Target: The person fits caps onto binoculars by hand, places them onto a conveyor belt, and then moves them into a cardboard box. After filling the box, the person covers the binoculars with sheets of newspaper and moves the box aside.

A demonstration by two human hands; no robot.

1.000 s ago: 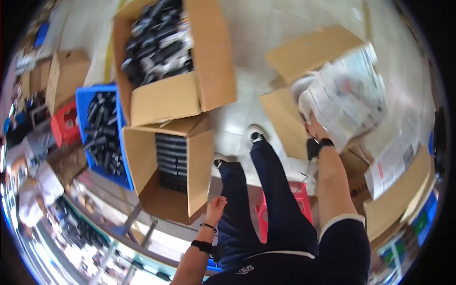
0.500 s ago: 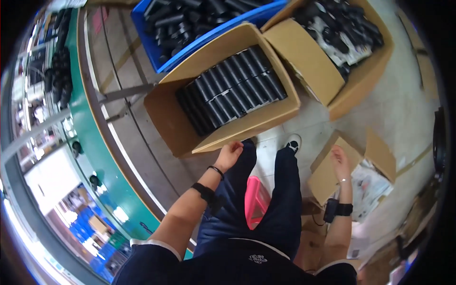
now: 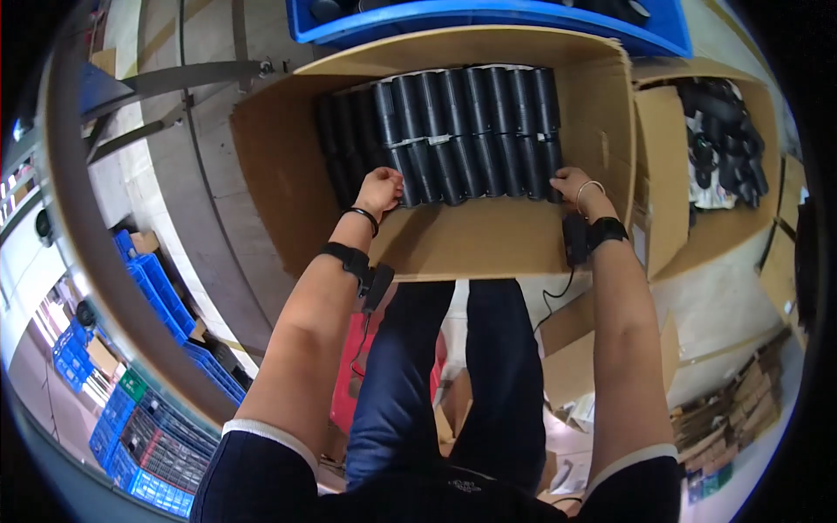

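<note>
A large open cardboard box [image 3: 436,248] holds black cylinders [image 3: 450,106] lying side by side in two rows. At the left end of the near row, my left hand [image 3: 382,190] has its fingers curled in against a cylinder; what they pinch, if anything, is hidden. My right hand [image 3: 573,186] is closed at the row's right end, its fingertips on the lower end of the last black cylinder [image 3: 551,159]. Darker cylinders [image 3: 343,131] lie in shadow on the left side of the box.
A blue crate [image 3: 488,12] with black parts stands beyond the box. To the right is another cardboard box [image 3: 667,174] holding black parts and white paper. A pink stool [image 3: 347,383] is by my legs. Metal bars [image 3: 196,78] run along the left.
Both hands have moved forward from outside the box to the ends of the near cylinder row. My view has shifted, and the box now lies straight ahead and closer.
</note>
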